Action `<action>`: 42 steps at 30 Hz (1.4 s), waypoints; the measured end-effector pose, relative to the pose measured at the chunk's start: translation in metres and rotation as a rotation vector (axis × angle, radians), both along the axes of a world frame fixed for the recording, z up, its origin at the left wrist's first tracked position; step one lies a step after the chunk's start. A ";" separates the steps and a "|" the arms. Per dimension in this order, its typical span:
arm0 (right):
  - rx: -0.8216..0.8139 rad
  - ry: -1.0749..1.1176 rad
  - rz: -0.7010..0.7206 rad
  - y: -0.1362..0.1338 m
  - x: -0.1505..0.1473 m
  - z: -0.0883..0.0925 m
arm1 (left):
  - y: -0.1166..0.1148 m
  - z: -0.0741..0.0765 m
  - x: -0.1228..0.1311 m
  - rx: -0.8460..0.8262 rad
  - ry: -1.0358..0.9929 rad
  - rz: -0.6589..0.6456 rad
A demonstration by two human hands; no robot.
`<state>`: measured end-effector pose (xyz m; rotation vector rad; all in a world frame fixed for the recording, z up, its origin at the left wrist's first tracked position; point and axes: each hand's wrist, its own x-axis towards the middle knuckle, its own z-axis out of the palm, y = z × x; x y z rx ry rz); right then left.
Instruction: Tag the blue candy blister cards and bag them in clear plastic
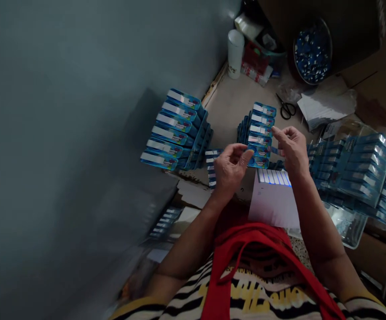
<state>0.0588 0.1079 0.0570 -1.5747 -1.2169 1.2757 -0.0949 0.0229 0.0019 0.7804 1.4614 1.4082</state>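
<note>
My left hand point(230, 168) has its fingers curled in a pinch on the near end of a fanned stack of blue packets point(260, 133). My right hand point(291, 149) pinches the right edge of the same stack with thumb and fingertips. The packets are blue with white label strips and lie overlapped in a row on the work surface. Just below my hands lies a white sheet point(273, 202) with a row of blue stickers along its top edge.
A second fanned stack of blue packets point(176, 131) lies to the left by the grey wall point(79, 111). More packets in clear wrap point(359, 175) sit to the right. Scissors point(287, 109), a white cup point(235, 53) and a bowl of blue pieces point(312, 53) are at the back.
</note>
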 end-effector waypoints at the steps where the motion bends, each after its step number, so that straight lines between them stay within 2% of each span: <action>1: -0.010 0.024 0.003 -0.002 -0.004 0.003 | -0.003 0.009 0.003 -0.028 -0.110 -0.089; 3: -0.025 0.063 0.018 -0.006 -0.013 0.009 | -0.002 0.019 0.009 -0.100 -0.325 -0.197; 5: -0.036 0.086 0.034 -0.009 -0.020 0.012 | 0.003 0.022 0.014 -0.153 -0.453 -0.218; 7: -0.053 0.100 0.041 -0.012 -0.021 0.016 | 0.007 0.021 0.015 -0.168 -0.497 -0.207; 10: -0.086 0.109 0.070 -0.018 -0.013 0.020 | 0.007 0.020 0.004 -0.149 -0.465 -0.197; 13: -0.109 0.087 0.122 -0.028 0.001 0.018 | 0.002 0.020 -0.018 -0.150 -0.337 -0.221; 18: -0.067 -0.007 0.015 -0.049 0.005 -0.006 | 0.002 0.016 -0.043 -0.213 -0.116 -0.294; 21: 0.019 -0.092 -0.030 -0.048 -0.002 -0.021 | 0.013 0.008 -0.046 -0.241 -0.072 -0.293; 25: 0.085 -0.249 -0.016 -0.036 -0.009 -0.032 | 0.031 -0.004 -0.048 -0.252 -0.042 -0.307; 31: 0.087 -0.350 0.009 -0.029 -0.012 -0.040 | 0.039 -0.012 -0.050 -0.289 -0.085 -0.296; 35: 0.095 -0.425 0.025 -0.031 -0.016 -0.039 | 0.038 -0.019 -0.047 -0.298 -0.125 -0.262; 38: 0.106 -0.509 0.054 -0.031 -0.017 -0.036 | 0.036 -0.033 -0.043 -0.337 -0.172 -0.270; 42: 0.166 -0.614 0.028 -0.032 -0.015 -0.041 | 0.034 -0.064 -0.031 -0.402 -0.358 -0.269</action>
